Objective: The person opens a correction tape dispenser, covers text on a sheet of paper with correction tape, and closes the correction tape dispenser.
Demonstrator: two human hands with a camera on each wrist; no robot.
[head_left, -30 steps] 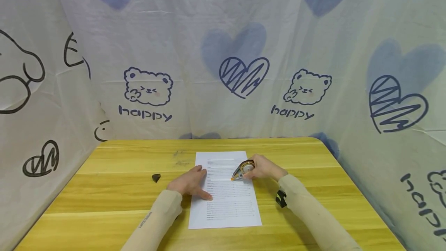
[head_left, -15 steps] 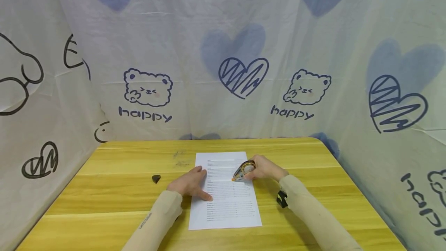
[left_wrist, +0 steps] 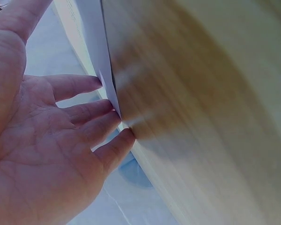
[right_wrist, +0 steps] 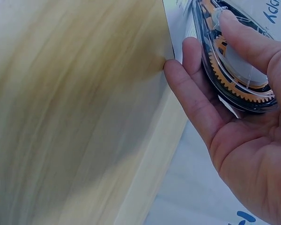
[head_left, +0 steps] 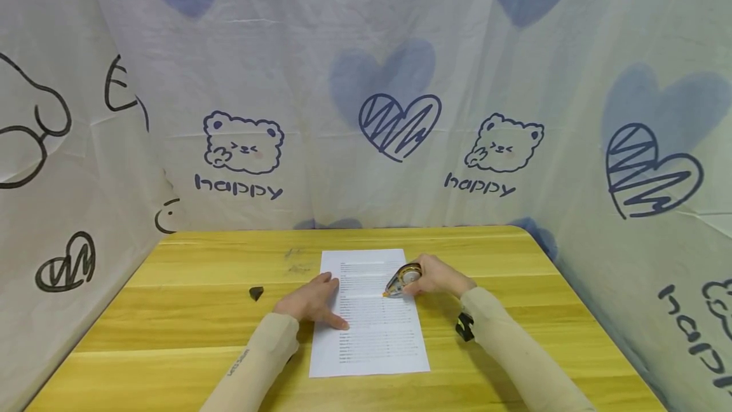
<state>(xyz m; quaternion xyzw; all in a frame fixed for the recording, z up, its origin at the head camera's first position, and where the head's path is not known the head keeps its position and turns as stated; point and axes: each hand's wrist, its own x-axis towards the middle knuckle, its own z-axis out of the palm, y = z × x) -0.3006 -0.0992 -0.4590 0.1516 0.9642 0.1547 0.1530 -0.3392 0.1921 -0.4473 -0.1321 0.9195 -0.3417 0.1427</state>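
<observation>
A printed sheet of paper [head_left: 377, 342] lies on the wooden table, covered in rows of small text. My left hand [head_left: 311, 301] rests along the sheet's left side with fingers spread; in the left wrist view its fingertips [left_wrist: 126, 133] press at the paper's edge. In my right hand [head_left: 436, 275] I grip a correction tape dispenser [head_left: 403, 277] with a clear case, black rim and orange gear wheel. Its orange tip touches down on a text line around the middle of the sheet. The right wrist view shows the thumb on the dispenser's flat side.
A small black piece [head_left: 256, 292] sits on the table [head_left: 189, 323] left of the paper. Another black object [head_left: 464, 327] shows beside the right sleeve. Cloth walls [head_left: 320, 81] with printed hearts and bears enclose the table at the back and sides.
My right hand and the correction tape dispenser have slid slightly to the right along the text line. The left hand and the sheet have stayed in place.
</observation>
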